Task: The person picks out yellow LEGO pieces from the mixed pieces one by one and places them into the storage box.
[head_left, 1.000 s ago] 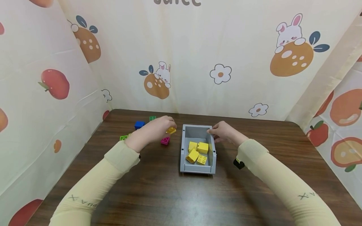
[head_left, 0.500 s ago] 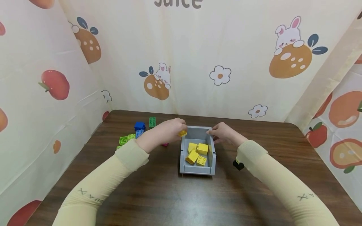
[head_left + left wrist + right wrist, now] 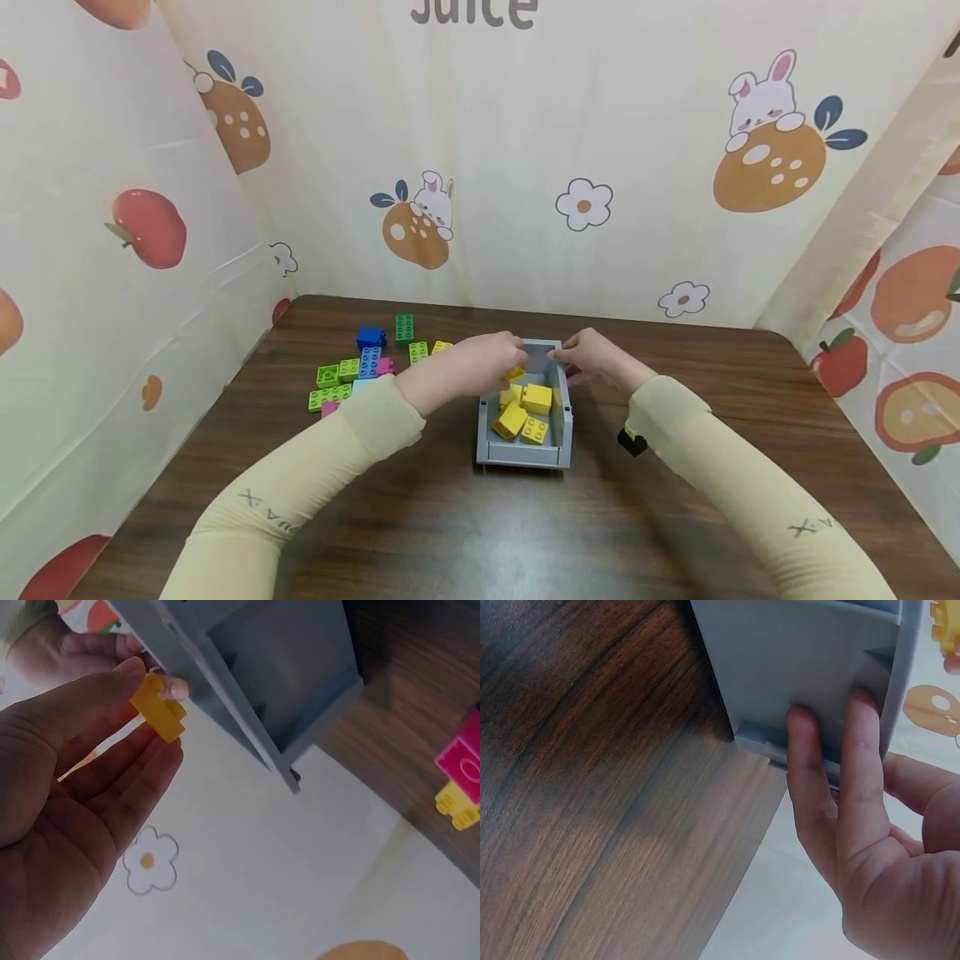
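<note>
My left hand (image 3: pixel 483 364) is over the left side of a grey storage bin (image 3: pixel 525 454). Between thumb and fingertips it pinches a yellow toy brick (image 3: pixel 159 709), seen side-on in the left wrist view. Several yellow bricks (image 3: pixel 512 420) lie inside the bin at its front end. My right hand (image 3: pixel 597 360) holds the bin's far right corner. In the right wrist view, two fingers (image 3: pixel 804 742) press flat on the outer wall and the thumb goes round the rim. The left forearm hides part of the table.
Left of the bin lie loose bricks: dark blue (image 3: pixel 371 337), dark green (image 3: pixel 405 328), lime (image 3: pixel 328 377), blue (image 3: pixel 370 362) and pink (image 3: pixel 385 367). Another yellow brick (image 3: pixel 442 347) lies near the left forearm. A printed curtain (image 3: pixel 510 250) stands behind the wooden table (image 3: pixel 712 350).
My left hand has moved right with the yellow brick, from beside the bin to above it. More loose bricks show at the left. The right hand stays on the bin.
</note>
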### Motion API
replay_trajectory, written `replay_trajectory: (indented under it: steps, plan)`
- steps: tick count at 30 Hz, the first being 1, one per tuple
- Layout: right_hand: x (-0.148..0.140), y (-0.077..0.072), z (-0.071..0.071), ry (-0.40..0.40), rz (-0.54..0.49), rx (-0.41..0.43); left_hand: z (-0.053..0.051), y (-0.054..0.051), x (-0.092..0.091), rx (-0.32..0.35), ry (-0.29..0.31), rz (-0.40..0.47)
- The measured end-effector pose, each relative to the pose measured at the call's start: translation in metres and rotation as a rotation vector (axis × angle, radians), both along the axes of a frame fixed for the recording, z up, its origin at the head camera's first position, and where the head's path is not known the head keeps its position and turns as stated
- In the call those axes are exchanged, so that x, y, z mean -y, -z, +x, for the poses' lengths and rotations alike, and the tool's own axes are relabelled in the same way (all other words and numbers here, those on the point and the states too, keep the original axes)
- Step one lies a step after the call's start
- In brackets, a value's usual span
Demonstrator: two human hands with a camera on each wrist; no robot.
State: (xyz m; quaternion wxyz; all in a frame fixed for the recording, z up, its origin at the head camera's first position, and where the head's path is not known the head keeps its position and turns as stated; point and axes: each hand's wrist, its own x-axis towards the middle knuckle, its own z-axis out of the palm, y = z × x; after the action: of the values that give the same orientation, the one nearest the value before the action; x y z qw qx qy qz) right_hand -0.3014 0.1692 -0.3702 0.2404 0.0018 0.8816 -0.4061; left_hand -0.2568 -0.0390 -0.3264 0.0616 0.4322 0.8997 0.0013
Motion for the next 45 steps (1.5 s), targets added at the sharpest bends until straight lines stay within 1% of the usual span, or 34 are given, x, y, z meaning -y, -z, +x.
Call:
replay_trajectory:
  steps: [7,11,15,19,26,29,37,45]
  plan:
    - [0.0,-0.001,0.0,0.002,-0.016,-0.007,0.003,0.007,-0.011,-0.036,0.086,-0.027]
    - [-0.001,-0.001,0.0,-0.003,-0.023,-0.008,0.004,0.013,-0.015,-0.034,0.104,-0.051]
    - [-0.001,0.0,0.0,-0.007,-0.029,-0.009,0.004,0.022,-0.019,-0.031,0.119,-0.07]
    - [-0.001,0.001,0.001,-0.007,-0.038,-0.007,0.005,0.029,-0.022,-0.033,0.133,-0.075]
    - [-0.002,0.002,0.002,-0.011,-0.058,-0.017,0.004,0.037,-0.027,-0.044,0.183,-0.071]
    - [-0.002,0.002,0.001,-0.013,-0.056,-0.022,0.004,0.04,-0.029,-0.041,0.191,-0.065]
    - [-0.003,0.002,0.001,-0.002,-0.051,-0.011,0.003,0.045,-0.032,-0.051,0.196,-0.082]
    - [-0.002,0.0,0.002,0.002,-0.042,-0.009,0.002,0.047,-0.032,-0.054,0.206,-0.065]
